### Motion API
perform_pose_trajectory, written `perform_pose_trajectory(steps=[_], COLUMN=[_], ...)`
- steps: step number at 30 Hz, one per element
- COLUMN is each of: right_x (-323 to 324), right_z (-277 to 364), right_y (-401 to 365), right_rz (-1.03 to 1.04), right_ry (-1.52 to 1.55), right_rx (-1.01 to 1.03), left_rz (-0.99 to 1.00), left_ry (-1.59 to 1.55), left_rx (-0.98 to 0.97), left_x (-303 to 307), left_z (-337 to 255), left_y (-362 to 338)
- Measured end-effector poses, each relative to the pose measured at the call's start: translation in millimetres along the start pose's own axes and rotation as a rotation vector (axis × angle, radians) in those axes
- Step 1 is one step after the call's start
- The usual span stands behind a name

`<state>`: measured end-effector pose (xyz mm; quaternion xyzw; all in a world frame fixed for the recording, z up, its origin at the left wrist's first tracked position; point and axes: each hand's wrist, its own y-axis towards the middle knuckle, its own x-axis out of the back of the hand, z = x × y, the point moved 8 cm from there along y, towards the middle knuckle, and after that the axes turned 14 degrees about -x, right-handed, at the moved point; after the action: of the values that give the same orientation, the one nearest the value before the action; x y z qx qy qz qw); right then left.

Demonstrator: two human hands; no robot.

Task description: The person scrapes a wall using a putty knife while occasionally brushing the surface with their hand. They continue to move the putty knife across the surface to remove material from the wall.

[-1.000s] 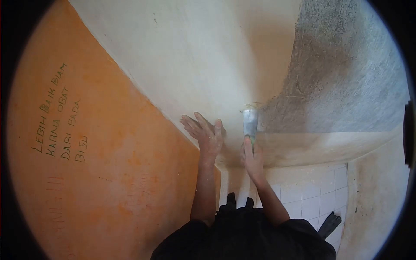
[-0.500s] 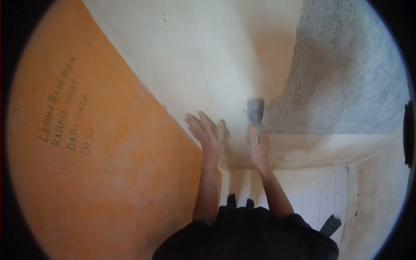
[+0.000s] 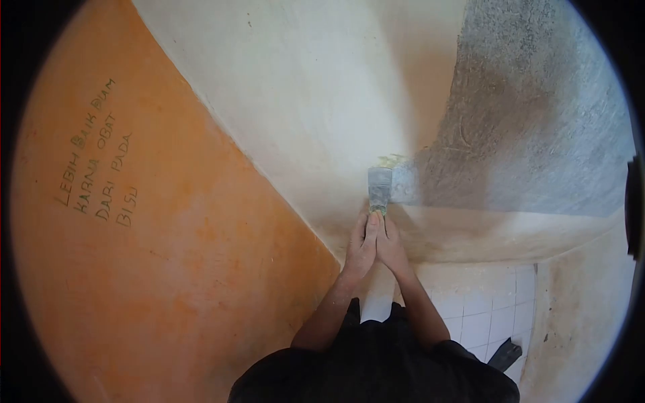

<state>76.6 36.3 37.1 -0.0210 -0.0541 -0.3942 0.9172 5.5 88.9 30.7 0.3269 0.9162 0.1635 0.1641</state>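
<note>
A scraper (image 3: 379, 185) with a broad grey blade points up the wall, its edge against the pale paint. My left hand (image 3: 361, 245) and my right hand (image 3: 392, 248) are closed together around its handle, thumbs side by side near the base of the blade. Most of the handle is hidden by my fingers. Beside the blade on the right lies a light grey scraped strip, with a few yellowish flakes (image 3: 392, 160) at its upper edge. The white painted wall (image 3: 322, 87) borders a rough bare grey patch (image 3: 517, 127) on the right.
An orange wall (image 3: 188, 248) with green handwriting (image 3: 97, 154) meets the white wall at a corner on the left. Below are white floor tiles (image 3: 474, 329), a black object (image 3: 505, 354) on them, and a stained pale wall (image 3: 571, 316) at right.
My left hand has come off the wall and joined my right hand on the scraper. The blade has shifted slightly left and down, and a freshly scraped strip with flakes now shows beside it.
</note>
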Motion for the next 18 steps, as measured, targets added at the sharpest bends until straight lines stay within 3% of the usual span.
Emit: perform_pose_trajectory(steps=[4, 6, 8, 10, 12, 14, 15, 17, 18], right_x=[16.7, 41.3, 74.5, 134.9, 195.9, 237.9, 246.7, 263.0, 265.9], right_z=[13.0, 53.9, 56.6, 52.9, 47.1, 57.4, 61.8, 73.3, 68.1], right_y=[5.5, 0.9, -0.8, -0.9, 5.7, 5.1, 12.5, 10.8, 23.9], right_rz=[0.236, 0.083, 0.027, -0.276, -0.663, -0.869, -0.854, -1.188, -1.175], right_ry=[0.096, -0.455, -0.345, -0.284, -0.274, -0.39, -0.391, -0.538, -0.535], right_rx=[-0.137, 0.211, 0.293, 0.478, 0.463, 0.563, 0.571, 0.614, 0.621], left_rz=[-0.096, -0.158, -0.199, -0.232, -0.294, -0.357, -0.403, -0.442, -0.463], left_ry=[0.014, 0.101, 0.05, -0.005, -0.01, 0.013, 0.034, 0.067, 0.105], left_rx=[0.058, 0.039, 0.095, 0.161, 0.162, 0.132, 0.101, 0.109, 0.113], left_x=[-5.3, -5.8, -11.5, -15.0, -13.1, -20.2, -22.5, -26.1, -25.8], left_z=[3.4, 1.4, -4.8, 1.6, 11.7, 5.7, 0.2, -4.0, -6.6], left_y=[2.2, 3.2, -1.4, -9.6, -15.8, -15.9, -13.8, -10.2, -8.5])
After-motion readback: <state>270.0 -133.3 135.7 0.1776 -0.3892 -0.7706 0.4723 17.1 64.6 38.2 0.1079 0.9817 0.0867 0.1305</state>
